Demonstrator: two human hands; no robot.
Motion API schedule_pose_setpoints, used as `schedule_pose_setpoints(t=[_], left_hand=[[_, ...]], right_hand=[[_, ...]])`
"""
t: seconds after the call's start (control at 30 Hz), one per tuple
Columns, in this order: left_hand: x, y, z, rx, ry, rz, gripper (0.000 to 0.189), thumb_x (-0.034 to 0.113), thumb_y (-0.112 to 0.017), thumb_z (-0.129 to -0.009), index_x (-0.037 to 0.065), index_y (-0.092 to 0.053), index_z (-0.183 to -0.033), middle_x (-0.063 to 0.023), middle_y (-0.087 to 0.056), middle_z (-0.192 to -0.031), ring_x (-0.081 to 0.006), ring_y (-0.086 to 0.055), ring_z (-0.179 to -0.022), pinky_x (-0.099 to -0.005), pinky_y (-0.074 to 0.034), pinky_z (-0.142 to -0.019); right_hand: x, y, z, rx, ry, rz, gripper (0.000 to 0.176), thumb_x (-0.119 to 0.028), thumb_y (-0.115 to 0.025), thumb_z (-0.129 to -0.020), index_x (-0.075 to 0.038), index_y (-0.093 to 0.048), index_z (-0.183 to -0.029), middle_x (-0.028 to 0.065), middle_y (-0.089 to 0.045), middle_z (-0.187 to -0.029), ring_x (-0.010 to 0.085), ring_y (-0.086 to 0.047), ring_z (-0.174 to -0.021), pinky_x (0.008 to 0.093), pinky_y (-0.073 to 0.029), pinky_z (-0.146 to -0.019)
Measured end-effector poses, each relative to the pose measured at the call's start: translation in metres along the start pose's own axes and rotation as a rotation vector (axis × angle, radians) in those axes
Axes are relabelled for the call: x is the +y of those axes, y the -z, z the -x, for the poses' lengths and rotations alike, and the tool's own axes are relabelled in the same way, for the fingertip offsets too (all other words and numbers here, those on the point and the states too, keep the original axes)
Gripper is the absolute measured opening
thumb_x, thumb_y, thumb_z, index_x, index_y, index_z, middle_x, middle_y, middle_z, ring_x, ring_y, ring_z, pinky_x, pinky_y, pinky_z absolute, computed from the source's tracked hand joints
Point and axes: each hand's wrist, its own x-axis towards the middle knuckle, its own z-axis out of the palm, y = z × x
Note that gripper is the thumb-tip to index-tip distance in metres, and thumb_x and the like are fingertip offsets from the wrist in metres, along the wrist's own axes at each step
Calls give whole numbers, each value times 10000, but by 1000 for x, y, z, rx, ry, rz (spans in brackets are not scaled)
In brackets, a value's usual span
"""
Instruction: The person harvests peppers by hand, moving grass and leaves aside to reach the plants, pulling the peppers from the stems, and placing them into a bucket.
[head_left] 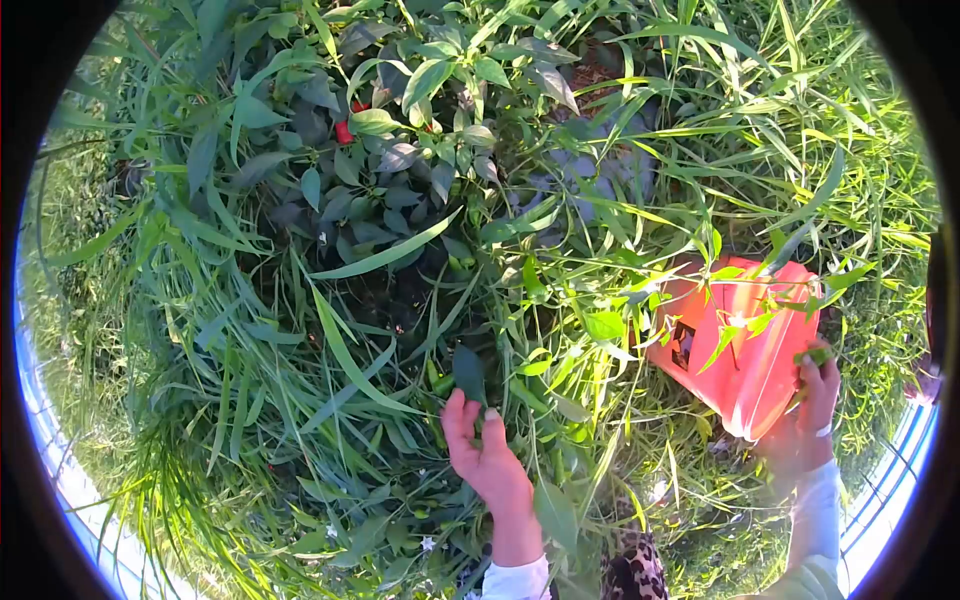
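Note:
Low in the middle of the head view, my left hand [488, 462] reaches up into the pepper plant. Its thumb and fingers are apart, with the fingertips right at a dark green leaf [468, 372]. Just beyond them hangs a green pepper [438, 380], partly covered by foliage. At the right, my right hand [820, 392] is closed around a green pepper [815, 354], mostly hidden by the fingers. This hand is beside the lower right side of a red bucket [745, 390], which lies tilted in the grass. Leafy stems cross in front of the bucket.
Red peppers [344, 132] show among the leaves at the upper left. Long grass blades [360, 345] cross the plants. A grey patch [605, 165] shows through the grass above the middle. Leopard-print fabric [634, 568] is at the bottom edge.

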Motion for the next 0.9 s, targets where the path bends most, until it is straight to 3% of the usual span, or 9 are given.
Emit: schedule_pose_setpoints(t=[0.17,0.27,0.4,0.5,0.57,0.6,0.67,0.77,0.9], left_hand=[[1,0,-6,6,-27,-61,438,-13,-570,-771,27,-492,-1200,-123,-469,-1217,-178,-465,-1055,-320,-353,-923],[16,-4,-6,-6,-90,-214,428,35,-608,-759,29,-512,-1177,-132,-495,-1215,-250,-426,-1127,-384,-283,-996],[28,-6,-15,-22,-234,-356,409,71,-627,-754,27,-528,-1149,-142,-531,-1171,-336,-363,-1182,-436,-212,-1037],[43,-5,-27,-37,-229,-257,403,85,-636,-747,27,-537,-1133,-155,-514,-1182,-349,-375,-1163,-434,-244,-1021],[48,-2,-34,1,-160,-337,399,26,-614,-732,-6,-537,-1122,-121,-493,-1130,-225,-451,-1058,-329,-324,-941],[44,1,-38,15,-141,-277,392,22,-607,-740,-9,-538,-1124,-121,-506,-1126,-211,-462,-1046,-319,-339,-926],[45,5,-45,18,-98,-231,396,45,-626,-736,6,-541,-1121,-144,-507,-1114,-246,-461,-1046,-343,-349,-921],[44,13,-50,12,-28,-149,400,68,-647,-734,20,-546,-1118,-162,-510,-1101,-272,-467,-1033,-356,-366,-903],[34,18,-54,-34,14,-43,400,76,-650,-742,14,-547,-1124,-146,-518,-1091,-252,-484,-1002,-335,-372,-888]], right_hand=[[-12,24,-47,200,432,606,462,-87,-522,-839,23,-403,-1271,132,-530,-1186,207,-492,-1103,306,-373,-947],[-143,-108,24,-293,421,473,316,-23,-525,-772,12,-561,-1084,137,-588,-1057,235,-563,-980,334,-429,-865],[-201,-290,60,-979,1101,274,352,-27,-655,-640,-14,-563,-980,128,-560,-962,301,-570,-853,349,-483,-736],[-207,-431,69,-1088,1468,537,281,-106,-614,-653,-25,-544,-913,101,-504,-1017,259,-485,-1023,340,-481,-758],[-227,-502,52,-1145,1581,983,292,-140,-612,-665,-57,-584,-944,108,-504,-1065,284,-427,-1103,390,-457,-800],[-214,-536,34,-891,1729,868,308,-128,-617,-659,-76,-600,-962,114,-496,-1104,311,-385,-1159,461,-411,-880],[-236,-558,-10,-637,1763,1164,443,-130,-650,-632,-72,-561,-1062,126,-468,-1186,314,-403,-1153,486,-337,-966],[-258,-552,-95,-410,1327,1456,490,-176,-650,-714,-94,-520,-1180,123,-529,-1193,310,-466,-1152,605,-269,-936],[-277,-491,-122,-514,733,1837,447,-216,-643,-751,-89,-540,-1167,111,-559,-1197,326,-516,-1111,601,-263,-953]])
